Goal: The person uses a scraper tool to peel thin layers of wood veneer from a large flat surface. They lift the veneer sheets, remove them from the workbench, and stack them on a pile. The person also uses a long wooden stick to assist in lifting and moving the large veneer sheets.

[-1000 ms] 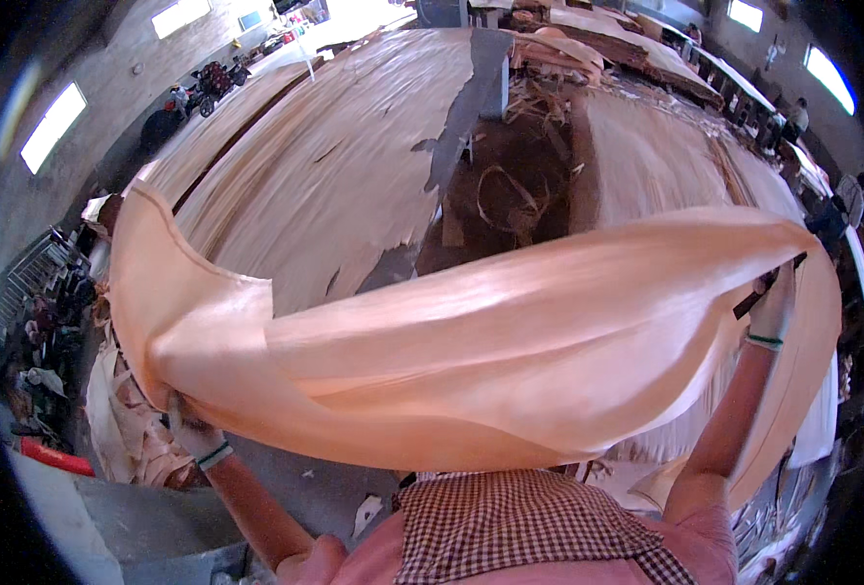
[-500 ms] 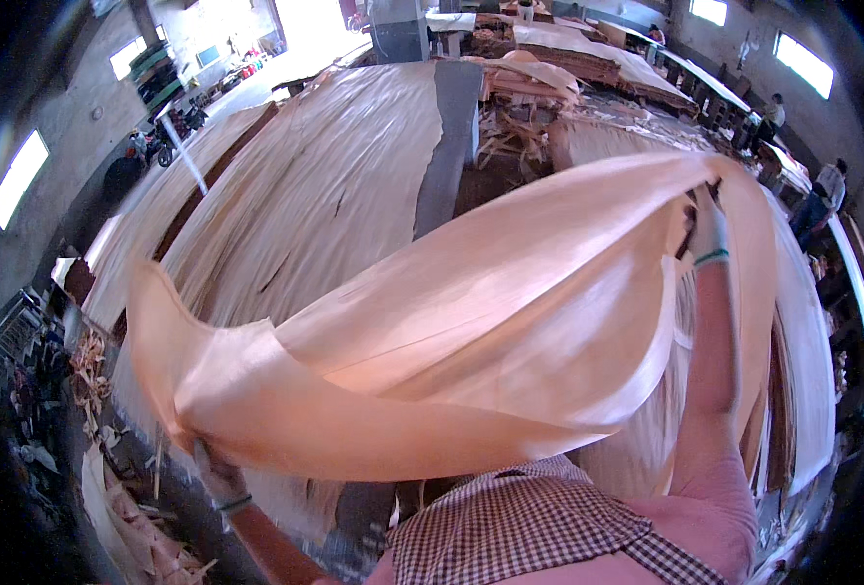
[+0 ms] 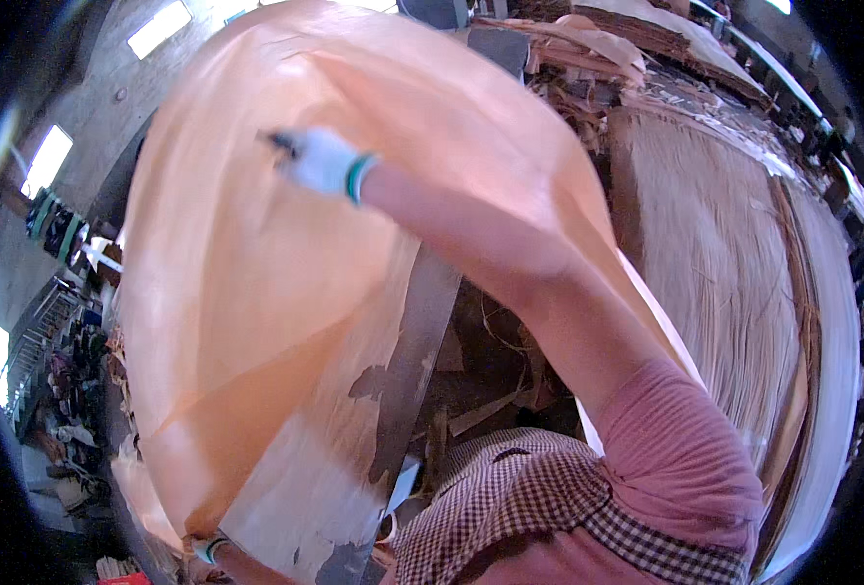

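Observation:
A large, thin, pale orange wood veneer sheet (image 3: 247, 253) billows across the left and middle of the view, its far side raised in a curved fold. My right hand (image 3: 323, 164), in a whitish glove with dark fingertips and a green cuff, reaches left across it, fingers closed on the sheet; motion blurs them. Low at the left, my left hand (image 3: 201, 548) is closed on the sheet's near corner, its fingers largely hidden. Under the sheet's near right part shows a pale veneer surface (image 3: 305, 478) with a ragged edge, lying along a grey slab (image 3: 417, 341).
A tall stack of veneer sheets (image 3: 710, 253) stands at the right, fibrous along its edges. Between it and the grey slab, a dark gap holds scraps (image 3: 485, 414). More veneer piles (image 3: 666, 34) lie at the back. Clutter (image 3: 71, 419) lines the left wall.
My right hand has swung from the far right to the left with the veneer sheet, which now arches high at the left. My left hand is lower. The view has turned.

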Demonstrator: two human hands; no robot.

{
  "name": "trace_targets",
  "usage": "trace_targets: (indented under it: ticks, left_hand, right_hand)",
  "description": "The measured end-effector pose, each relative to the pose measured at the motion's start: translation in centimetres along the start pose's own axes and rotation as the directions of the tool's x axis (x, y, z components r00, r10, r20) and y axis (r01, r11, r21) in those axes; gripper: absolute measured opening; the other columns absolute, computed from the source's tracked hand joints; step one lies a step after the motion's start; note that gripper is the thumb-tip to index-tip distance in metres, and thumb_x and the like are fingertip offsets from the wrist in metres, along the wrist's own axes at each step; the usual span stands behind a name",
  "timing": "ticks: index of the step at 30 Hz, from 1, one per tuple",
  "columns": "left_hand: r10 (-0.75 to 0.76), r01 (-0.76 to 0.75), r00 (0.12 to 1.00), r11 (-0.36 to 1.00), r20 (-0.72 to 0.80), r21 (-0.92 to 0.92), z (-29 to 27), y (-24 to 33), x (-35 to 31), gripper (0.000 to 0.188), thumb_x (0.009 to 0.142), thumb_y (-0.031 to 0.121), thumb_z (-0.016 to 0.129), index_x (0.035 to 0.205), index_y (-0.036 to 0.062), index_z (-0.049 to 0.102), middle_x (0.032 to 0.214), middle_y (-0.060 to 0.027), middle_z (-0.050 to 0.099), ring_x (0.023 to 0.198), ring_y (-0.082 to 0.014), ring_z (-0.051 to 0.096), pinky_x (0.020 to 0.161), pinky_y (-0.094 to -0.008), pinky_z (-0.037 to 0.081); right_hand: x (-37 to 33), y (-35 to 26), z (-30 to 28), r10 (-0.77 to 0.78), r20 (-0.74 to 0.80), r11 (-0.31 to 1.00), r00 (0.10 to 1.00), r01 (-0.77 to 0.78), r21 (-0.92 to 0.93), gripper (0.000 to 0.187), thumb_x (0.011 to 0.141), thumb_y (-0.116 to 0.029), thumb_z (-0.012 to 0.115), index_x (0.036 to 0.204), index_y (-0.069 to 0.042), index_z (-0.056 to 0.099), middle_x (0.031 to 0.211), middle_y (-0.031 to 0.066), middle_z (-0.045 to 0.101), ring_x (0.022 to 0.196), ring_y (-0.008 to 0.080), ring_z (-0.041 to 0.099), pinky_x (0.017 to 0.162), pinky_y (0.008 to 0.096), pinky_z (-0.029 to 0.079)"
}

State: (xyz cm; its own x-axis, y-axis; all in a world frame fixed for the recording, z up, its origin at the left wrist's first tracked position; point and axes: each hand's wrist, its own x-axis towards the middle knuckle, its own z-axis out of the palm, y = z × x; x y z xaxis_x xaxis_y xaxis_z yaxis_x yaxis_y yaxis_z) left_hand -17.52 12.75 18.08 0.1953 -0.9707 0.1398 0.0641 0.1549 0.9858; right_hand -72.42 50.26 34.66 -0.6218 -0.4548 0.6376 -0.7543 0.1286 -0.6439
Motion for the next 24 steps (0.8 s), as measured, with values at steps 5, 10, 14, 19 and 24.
trace_targets:
  ticks: [5, 10, 14, 19, 24]
  left_hand:
    - [0.256, -0.194, 0.963, 0.873, -0.082, 0.446, 7.4, -0.9, -8.2, 0.048, 0.085, 0.015, 0.057, 0.131, 0.0027, 0.046, 0.135, -0.0158, 0.046, 0.124, -0.0288, 0.045, 0.103, -0.042, 0.036]
    - [0.46, -0.584, 0.812, 0.631, 0.36, 0.51, 21.6, -3.9, -18.0, 0.047, 0.084, 0.01, 0.055, 0.13, 0.0028, 0.047, 0.137, -0.0175, 0.044, 0.125, -0.0312, 0.044, 0.105, -0.0432, 0.034]
    - [0.468, -0.852, 0.39, 0.51, 0.793, 0.118, 35.5, -4.4, -30.9, 0.046, 0.083, 0.007, 0.054, 0.129, 0.0028, 0.049, 0.138, -0.0189, 0.042, 0.126, -0.0331, 0.043, 0.106, -0.0441, 0.032]
    - [0.353, -0.742, -0.309, 0.491, 0.883, -0.456, 48.9, 0.0, -45.9, 0.043, 0.084, 0.007, 0.054, 0.127, 0.0049, 0.051, 0.128, -0.018, 0.052, 0.121, -0.0325, 0.048, 0.105, -0.0429, 0.034]
    - [-0.047, -0.407, -0.37, 0.906, 0.928, -0.116, 49.6, -4.9, -53.3, 0.028, 0.085, 0.01, 0.057, 0.112, 0.0024, 0.061, 0.11, -0.0173, 0.063, 0.103, -0.0291, 0.061, 0.09, -0.034, 0.048]
  right_hand:
    - [-17.9, 5.4, 0.5, 0.153, 0.802, 0.723, 0.577, -0.619, 0.307, 0.021, 0.081, -0.016, 0.058, 0.097, -0.003, 0.061, 0.074, 0.0006, 0.059, 0.062, 0.0156, 0.055, 0.058, 0.0336, 0.049]
    - [-36.2, 19.0, -3.2, 0.762, 0.645, 0.066, 0.053, -0.998, 0.004, 0.017, 0.076, -0.007, 0.055, 0.09, -0.002, 0.063, 0.069, 0.0041, 0.058, 0.053, 0.0192, 0.054, 0.043, 0.0331, 0.041]
    - [-41.5, 30.9, -6.3, 0.797, 0.577, -0.556, -0.178, -0.589, 0.586, 0.022, 0.08, -0.005, 0.057, 0.1, -0.012, 0.06, 0.076, 0.0118, 0.06, 0.059, 0.0254, 0.058, 0.057, 0.0349, 0.051]
    - [-30.4, 33.4, -12.3, 0.932, 0.341, -0.362, -0.124, -0.41, 0.838, 0.017, 0.083, -0.008, 0.05, 0.099, -0.009, 0.057, 0.073, 0.0066, 0.061, 0.051, 0.0182, 0.052, 0.046, 0.029, 0.045]
    - [-25.9, 42.5, -14.7, 0.965, 0.263, -0.26, 0.002, -0.136, 0.956, 0.022, 0.092, -0.016, 0.039, 0.092, -0.007, 0.059, 0.086, 0.0081, 0.063, 0.07, 0.0223, 0.058, 0.064, 0.0362, 0.049]
